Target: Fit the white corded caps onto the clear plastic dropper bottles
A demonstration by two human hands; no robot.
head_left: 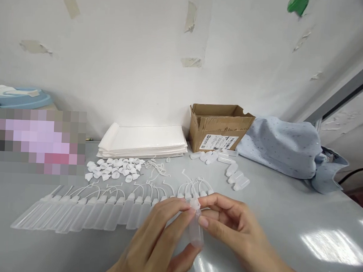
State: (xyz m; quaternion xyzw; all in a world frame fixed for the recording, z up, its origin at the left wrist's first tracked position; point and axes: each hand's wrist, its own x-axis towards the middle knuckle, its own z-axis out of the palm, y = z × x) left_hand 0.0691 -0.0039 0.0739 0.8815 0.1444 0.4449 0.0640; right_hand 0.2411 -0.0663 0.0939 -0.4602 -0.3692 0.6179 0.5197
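Note:
A small translucent plastic bottle point(196, 230) with a white top stands near the table's front, between both hands. My left hand point(160, 235) is closed round it, fingertips at the neck and thumb low on the body. From the other side, my right hand point(236, 224) grips the bottle with its thumb on the upper body and index finger at the white top. Just behind lies a row of similar bottles point(96, 212), with thin white loops point(141, 188) rising from their necks. Farther back are a pile of small white caps point(115, 169) and a tangle of loose white straps point(156, 167).
Several loose bottles without loops point(235, 174) lie right of centre, before an open cardboard box point(196, 128). A stack of white envelopes or sheets point(148, 140) rests against the wall. Pale blue cloth point(280, 146) lies at right; a blue lid-like object point(26, 100) is at far left.

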